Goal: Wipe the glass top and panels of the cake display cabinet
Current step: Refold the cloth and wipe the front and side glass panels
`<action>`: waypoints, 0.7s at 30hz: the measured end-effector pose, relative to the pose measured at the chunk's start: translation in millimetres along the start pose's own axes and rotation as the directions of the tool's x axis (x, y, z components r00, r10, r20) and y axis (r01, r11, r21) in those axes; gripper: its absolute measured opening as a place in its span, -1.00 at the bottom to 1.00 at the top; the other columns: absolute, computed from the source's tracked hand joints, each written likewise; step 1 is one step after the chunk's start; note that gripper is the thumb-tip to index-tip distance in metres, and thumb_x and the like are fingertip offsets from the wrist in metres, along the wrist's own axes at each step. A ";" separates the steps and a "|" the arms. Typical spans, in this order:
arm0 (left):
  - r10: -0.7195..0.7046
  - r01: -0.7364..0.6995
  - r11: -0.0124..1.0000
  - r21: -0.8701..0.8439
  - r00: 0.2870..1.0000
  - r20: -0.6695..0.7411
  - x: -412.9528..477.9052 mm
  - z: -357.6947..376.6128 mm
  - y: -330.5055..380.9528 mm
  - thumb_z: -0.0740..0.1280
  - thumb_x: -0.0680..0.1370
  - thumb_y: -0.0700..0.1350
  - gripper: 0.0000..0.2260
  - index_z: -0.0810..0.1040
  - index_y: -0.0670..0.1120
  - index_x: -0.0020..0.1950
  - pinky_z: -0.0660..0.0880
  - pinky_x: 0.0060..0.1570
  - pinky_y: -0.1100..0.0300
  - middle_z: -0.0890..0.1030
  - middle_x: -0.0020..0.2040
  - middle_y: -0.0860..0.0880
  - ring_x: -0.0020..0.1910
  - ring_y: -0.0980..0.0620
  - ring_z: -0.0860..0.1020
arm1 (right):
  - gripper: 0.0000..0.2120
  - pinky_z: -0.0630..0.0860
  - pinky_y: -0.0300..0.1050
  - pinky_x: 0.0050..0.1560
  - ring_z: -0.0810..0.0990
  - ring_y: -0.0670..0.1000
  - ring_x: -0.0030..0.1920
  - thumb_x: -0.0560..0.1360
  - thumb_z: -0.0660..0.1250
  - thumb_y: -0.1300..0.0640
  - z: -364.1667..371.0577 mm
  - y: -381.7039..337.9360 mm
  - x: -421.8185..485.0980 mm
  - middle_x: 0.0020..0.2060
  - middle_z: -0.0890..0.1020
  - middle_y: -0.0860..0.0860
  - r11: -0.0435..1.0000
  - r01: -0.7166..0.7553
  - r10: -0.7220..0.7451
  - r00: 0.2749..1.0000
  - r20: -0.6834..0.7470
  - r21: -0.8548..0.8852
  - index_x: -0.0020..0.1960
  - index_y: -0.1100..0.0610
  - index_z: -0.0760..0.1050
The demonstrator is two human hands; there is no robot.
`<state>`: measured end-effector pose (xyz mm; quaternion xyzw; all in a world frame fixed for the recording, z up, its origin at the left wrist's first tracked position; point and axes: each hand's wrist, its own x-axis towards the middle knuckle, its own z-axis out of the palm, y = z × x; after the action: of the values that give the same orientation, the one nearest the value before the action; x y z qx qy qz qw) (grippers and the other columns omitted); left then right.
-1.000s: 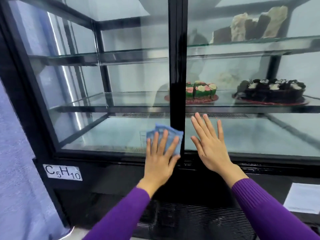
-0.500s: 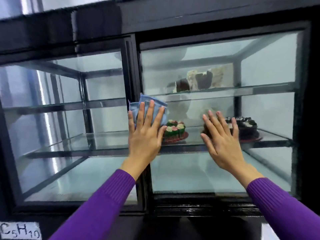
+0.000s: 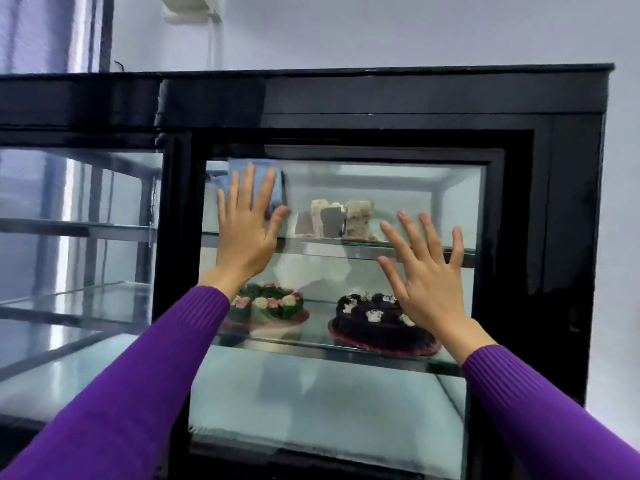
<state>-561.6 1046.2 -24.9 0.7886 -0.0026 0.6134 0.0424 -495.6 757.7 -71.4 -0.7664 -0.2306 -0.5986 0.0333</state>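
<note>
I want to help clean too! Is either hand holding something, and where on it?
The left hand presses a blue cloth flat on the glass, straight fingers across its middle. The right hand holds nothing.

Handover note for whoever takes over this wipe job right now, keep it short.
Left hand: flat, pressing the cloth on the right panel, at its top left corner.
Right hand: open, fingers spread at the same glass, holding nothing.
Done: the glass does not show which parts are wiped.
Left: probably the rest of this panel, the left panel and the cabinet top, seen only edge-on.
</note>
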 end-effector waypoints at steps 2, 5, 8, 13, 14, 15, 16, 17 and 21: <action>0.061 -0.063 0.997 0.043 0.997 0.040 -40.2 4.3 -12.0 0.02 0.63 0.17 -0.45 0.01 0.07 0.59 -0.15 0.52 -0.15 -0.06 0.61 -0.06 0.58 -0.08 -0.13 | -0.42 -0.15 0.26 0.52 -0.04 0.04 0.58 0.61 -0.01 -0.21 -1.0 5.8 -2.5 0.59 0.07 -0.02 0.996 -0.077 0.079 0.996 -0.037 0.052 0.58 -0.06 0.06; -0.133 0.132 0.991 0.023 0.991 0.005 -34.4 -3.1 -34.0 -0.01 0.62 0.18 -0.44 -0.03 0.07 0.59 -0.09 0.53 -0.13 -0.07 0.61 -0.08 0.58 -0.09 -0.12 | -0.39 -0.12 0.14 0.55 -0.07 0.10 0.59 0.61 0.03 -0.19 -6.6 24.0 -11.2 0.58 0.06 0.06 0.960 -0.220 0.236 0.969 -0.075 0.171 0.58 0.04 0.07; -0.224 0.223 0.975 -0.016 0.973 -0.063 16.1 -7.1 -15.0 -0.03 0.64 0.16 -0.46 -0.05 0.05 0.59 -0.15 0.52 -0.15 -0.07 0.61 -0.11 0.58 -0.15 -0.13 | -0.36 -0.14 0.08 0.57 -0.11 0.11 0.59 0.61 0.02 -0.18 -4.5 33.5 -19.9 0.59 0.01 0.11 0.981 -0.152 0.163 0.983 -0.085 0.117 0.58 0.10 0.03; 0.132 -0.132 0.990 0.041 0.991 0.003 -19.7 14.4 14.1 0.00 0.63 0.19 -0.46 0.03 0.07 0.59 -0.17 0.52 -0.13 -0.05 0.61 -0.06 0.58 -0.11 -0.13 | -0.35 -0.17 0.07 0.57 -0.16 0.10 0.59 0.62 -0.01 -0.18 -2.1 33.6 -19.8 0.59 -0.06 0.09 0.987 -0.144 0.149 0.986 -0.070 0.078 0.60 0.08 -0.05; 0.211 -0.214 0.975 0.059 0.976 0.047 -45.7 20.0 10.8 0.01 0.63 0.19 -0.46 0.04 0.07 0.58 -0.14 0.52 -0.15 -0.04 0.61 -0.06 0.58 -0.11 -0.12 | -0.36 -0.19 0.06 0.56 -0.16 0.10 0.59 0.62 -0.01 -0.19 -3.2 33.9 -20.1 0.59 -0.06 0.09 0.986 -0.140 0.146 0.987 -0.064 0.087 0.60 0.07 -0.05; 0.254 -0.259 0.963 0.071 0.964 0.079 -70.7 23.6 3.8 0.01 0.62 0.20 -0.46 0.05 0.08 0.58 -0.11 0.52 -0.16 -0.02 0.61 -0.07 0.58 -0.11 -0.10 | -0.36 -0.22 0.06 0.56 -0.16 0.09 0.59 0.62 -0.02 -0.19 -4.6 34.9 -21.8 0.59 -0.05 0.08 0.985 -0.142 0.147 0.988 -0.055 0.094 0.59 0.07 -0.04; 0.247 -0.254 0.964 0.076 0.965 0.092 -91.2 24.6 -6.8 0.02 0.61 0.21 -0.45 0.04 0.09 0.58 -0.09 0.52 -0.16 -0.01 0.61 -0.07 0.58 -0.10 -0.09 | -0.37 -0.24 0.06 0.56 -0.15 0.08 0.59 0.62 -0.02 -0.20 -5.5 35.6 -25.7 0.59 -0.04 0.06 0.984 -0.149 0.154 0.987 -0.047 0.096 0.59 0.06 -0.04; 0.191 -0.198 0.977 0.077 0.978 0.086 -103.9 23.4 -19.5 0.02 0.61 0.22 -0.44 0.01 0.10 0.58 -0.10 0.52 -0.14 -0.02 0.60 -0.08 0.58 -0.09 -0.09 | -0.37 -0.25 0.07 0.55 -0.14 0.07 0.59 0.61 -0.02 -0.20 -5.6 36.5 -32.4 0.59 -0.03 0.04 0.982 -0.165 0.169 0.985 -0.043 0.096 0.59 0.05 -0.04; -0.189 0.189 0.982 0.031 0.982 0.003 -83.7 9.6 -34.5 -0.01 0.63 0.20 -0.43 -0.06 0.05 0.59 -0.11 0.52 -0.15 -0.08 0.61 -0.10 0.58 -0.11 -0.13 | -0.38 -0.16 0.14 0.56 -0.10 0.08 0.59 0.62 0.00 -0.14 4.6 38.7 -80.5 0.59 0.01 0.06 0.971 -0.218 0.224 0.973 -0.056 0.094 0.59 0.12 -0.01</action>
<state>-571.1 1075.9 -110.4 0.7878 0.0815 0.6041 0.0883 -490.4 699.5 -139.1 -0.7649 -0.1685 -0.6055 0.1409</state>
